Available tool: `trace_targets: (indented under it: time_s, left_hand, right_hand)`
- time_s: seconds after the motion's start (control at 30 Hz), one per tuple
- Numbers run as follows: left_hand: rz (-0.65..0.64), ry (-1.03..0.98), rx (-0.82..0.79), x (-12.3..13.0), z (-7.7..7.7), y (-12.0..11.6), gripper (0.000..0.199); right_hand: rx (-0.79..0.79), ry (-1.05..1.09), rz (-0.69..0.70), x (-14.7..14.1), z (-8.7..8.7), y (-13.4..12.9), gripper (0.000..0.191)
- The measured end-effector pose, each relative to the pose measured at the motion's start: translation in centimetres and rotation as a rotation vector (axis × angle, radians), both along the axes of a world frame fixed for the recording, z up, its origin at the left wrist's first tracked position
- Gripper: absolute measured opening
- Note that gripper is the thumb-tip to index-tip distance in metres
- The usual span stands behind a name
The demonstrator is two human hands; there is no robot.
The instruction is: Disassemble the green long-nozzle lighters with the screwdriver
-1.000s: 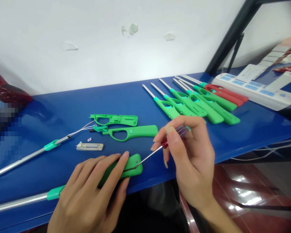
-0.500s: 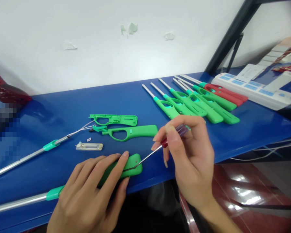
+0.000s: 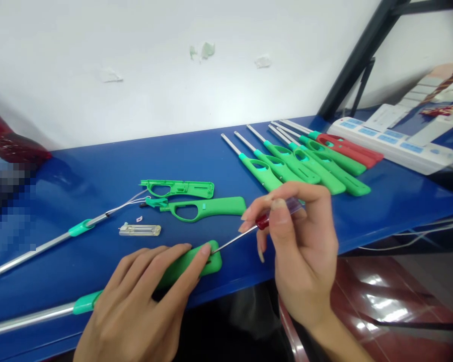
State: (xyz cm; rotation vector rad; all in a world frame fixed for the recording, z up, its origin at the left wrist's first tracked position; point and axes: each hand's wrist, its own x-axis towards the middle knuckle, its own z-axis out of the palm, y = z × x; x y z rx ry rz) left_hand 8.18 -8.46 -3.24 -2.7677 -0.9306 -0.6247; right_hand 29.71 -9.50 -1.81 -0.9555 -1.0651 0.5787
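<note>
My left hand (image 3: 139,301) lies over a green gas lighter (image 3: 181,266) on the table, gripping its handle. The index fingertip presses near the rounded butt end, while the palm and fingers cover much of the handle. Leftward from beneath the hand runs its metal tube (image 3: 33,319) with a teal collar. Between thumb and fingers, my right hand (image 3: 305,261) grips a small screwdriver (image 3: 236,238) with a red and clear handle. Its thin shaft slants down, and the tip meets the lighter's butt end beside my left index finger. The fingertip partly hides the exact contact spot.
Beyond my hands lie an opened lighter's shell half (image 3: 200,190), a green handle (image 3: 226,206), a clear fuel tank (image 3: 140,230) and a wired metal tube (image 3: 56,247). Several lighters (image 3: 302,161) rest at the right, beside a white power strip (image 3: 396,143). The table's front edge is close.
My left index finger has slid right, onto the butt end by the screwdriver tip, and the left thumb has gone out of sight. The screwdriver tip has shifted slightly up and right.
</note>
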Motion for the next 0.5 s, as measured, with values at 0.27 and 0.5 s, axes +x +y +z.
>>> trace_targets:
  time_s: [0.27, 0.5]
  left_hand:
    - [-0.028, 0.070, 0.024, -0.3, 0.2, 0.1, 0.068]
    - [-0.026, 0.029, 0.011, 0.2, 0.6, 0.2, 0.071]
  right_hand:
    - [0.017, -0.027, -0.009, -0.1, -0.1, -0.1, 0.008]
    - [0.003, -0.317, 0.052, 0.2, 2.4, -0.1, 0.016]
